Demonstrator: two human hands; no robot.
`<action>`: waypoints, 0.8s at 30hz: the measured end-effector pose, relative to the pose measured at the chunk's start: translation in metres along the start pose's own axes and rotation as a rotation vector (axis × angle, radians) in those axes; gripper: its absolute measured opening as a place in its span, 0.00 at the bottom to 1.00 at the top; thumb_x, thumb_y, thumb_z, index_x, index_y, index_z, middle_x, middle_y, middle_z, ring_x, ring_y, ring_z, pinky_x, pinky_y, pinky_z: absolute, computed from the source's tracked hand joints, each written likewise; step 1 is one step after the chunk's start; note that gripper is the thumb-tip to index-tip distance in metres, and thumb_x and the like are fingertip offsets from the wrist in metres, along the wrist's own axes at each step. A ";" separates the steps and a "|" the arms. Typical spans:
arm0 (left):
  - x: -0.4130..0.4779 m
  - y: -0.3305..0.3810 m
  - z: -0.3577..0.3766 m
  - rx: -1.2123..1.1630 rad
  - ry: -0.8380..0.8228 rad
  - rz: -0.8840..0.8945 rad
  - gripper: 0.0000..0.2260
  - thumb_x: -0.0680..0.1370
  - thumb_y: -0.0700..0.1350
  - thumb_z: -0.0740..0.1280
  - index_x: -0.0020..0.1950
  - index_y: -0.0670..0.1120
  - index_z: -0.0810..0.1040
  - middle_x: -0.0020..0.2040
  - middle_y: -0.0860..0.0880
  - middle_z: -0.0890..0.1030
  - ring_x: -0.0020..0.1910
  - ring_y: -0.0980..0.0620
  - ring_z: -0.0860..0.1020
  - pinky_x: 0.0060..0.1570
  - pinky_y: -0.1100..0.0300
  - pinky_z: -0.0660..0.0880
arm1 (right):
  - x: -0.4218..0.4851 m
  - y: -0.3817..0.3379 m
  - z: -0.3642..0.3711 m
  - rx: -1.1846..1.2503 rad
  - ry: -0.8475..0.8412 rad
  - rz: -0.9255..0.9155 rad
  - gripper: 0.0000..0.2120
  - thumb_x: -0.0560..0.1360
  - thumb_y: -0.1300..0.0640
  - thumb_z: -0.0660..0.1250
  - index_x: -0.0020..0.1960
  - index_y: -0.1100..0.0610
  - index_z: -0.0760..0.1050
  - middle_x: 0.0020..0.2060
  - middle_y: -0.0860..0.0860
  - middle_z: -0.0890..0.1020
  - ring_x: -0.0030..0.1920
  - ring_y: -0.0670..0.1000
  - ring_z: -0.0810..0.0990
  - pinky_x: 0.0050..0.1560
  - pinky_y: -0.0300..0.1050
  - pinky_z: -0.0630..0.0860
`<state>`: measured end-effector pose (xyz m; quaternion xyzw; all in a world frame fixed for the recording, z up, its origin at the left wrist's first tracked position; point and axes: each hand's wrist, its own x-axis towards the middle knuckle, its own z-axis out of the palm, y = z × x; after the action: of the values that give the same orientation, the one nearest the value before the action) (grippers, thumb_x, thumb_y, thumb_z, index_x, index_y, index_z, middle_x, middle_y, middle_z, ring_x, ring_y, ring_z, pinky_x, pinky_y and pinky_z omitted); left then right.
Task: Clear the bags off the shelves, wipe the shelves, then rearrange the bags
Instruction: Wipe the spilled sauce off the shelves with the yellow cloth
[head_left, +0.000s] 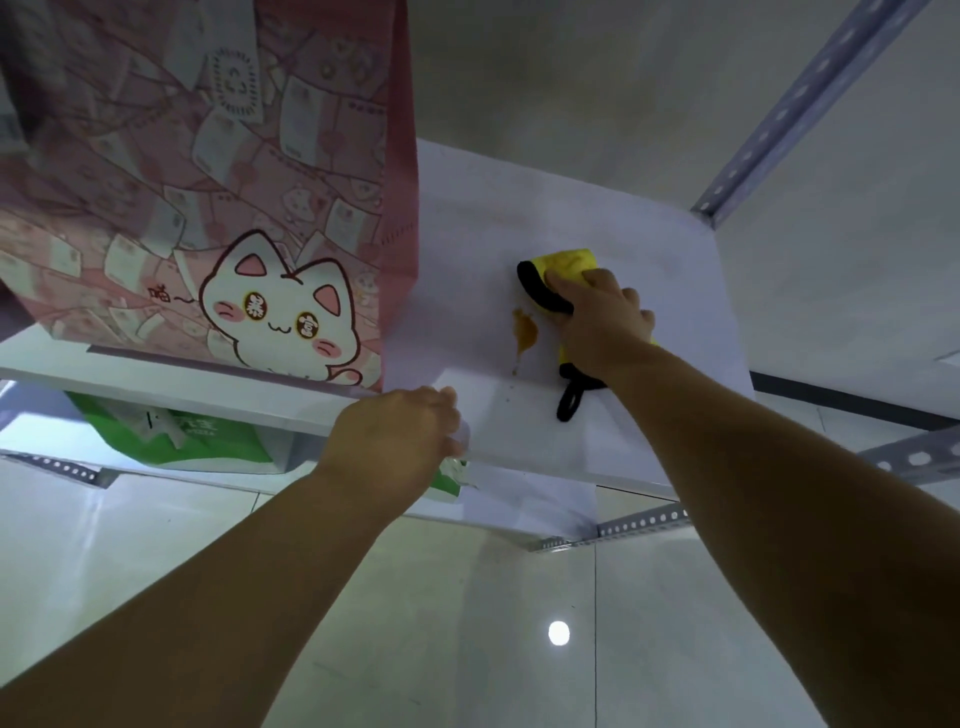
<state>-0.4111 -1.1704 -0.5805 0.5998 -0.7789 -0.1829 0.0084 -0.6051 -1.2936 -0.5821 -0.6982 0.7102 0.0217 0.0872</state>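
On the upper white shelf board (597, 218): a pink paper bag (208, 182) printed with a white cartoon cat stands upright on the left part.
Right hand (602, 322): pressed onto a yellow cloth (569, 262) with black edging, thumb laid across it and fingers curled into it.
Stain: an orange-brown smear (523, 330) on the board, just left of the cloth and apart from the pink bag.
Left hand (400, 436): fingers curled over the board's front edge, near the pink bag's lower corner.
Lower shelf (519, 504): a green-and-white bag (171, 441), partly hidden by the board above.
Frame: a grey perforated metal upright (810, 104) at the back right corner.
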 end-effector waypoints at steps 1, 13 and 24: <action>0.000 -0.001 0.000 -0.009 0.022 0.025 0.11 0.78 0.43 0.61 0.58 0.48 0.79 0.62 0.47 0.77 0.59 0.47 0.77 0.54 0.51 0.76 | 0.007 -0.004 -0.001 0.000 -0.023 -0.019 0.24 0.79 0.54 0.55 0.73 0.37 0.56 0.75 0.49 0.56 0.69 0.59 0.59 0.67 0.53 0.56; 0.004 -0.001 -0.003 0.005 -0.074 -0.001 0.18 0.80 0.49 0.58 0.69 0.48 0.70 0.72 0.52 0.68 0.67 0.51 0.70 0.63 0.56 0.69 | -0.089 0.010 0.005 -0.065 -0.062 -0.358 0.23 0.78 0.53 0.59 0.70 0.36 0.62 0.72 0.50 0.60 0.62 0.61 0.63 0.60 0.55 0.63; 0.001 -0.012 0.015 0.108 -0.077 0.085 0.17 0.79 0.38 0.56 0.68 0.44 0.68 0.70 0.47 0.68 0.67 0.49 0.70 0.63 0.54 0.70 | -0.066 0.000 0.000 -0.086 -0.060 -0.048 0.27 0.77 0.57 0.57 0.72 0.37 0.57 0.71 0.52 0.56 0.64 0.61 0.60 0.61 0.57 0.63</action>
<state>-0.4035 -1.1697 -0.5980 0.5583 -0.8121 -0.1632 -0.0461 -0.6045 -1.2282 -0.5717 -0.7170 0.6889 0.0712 0.0792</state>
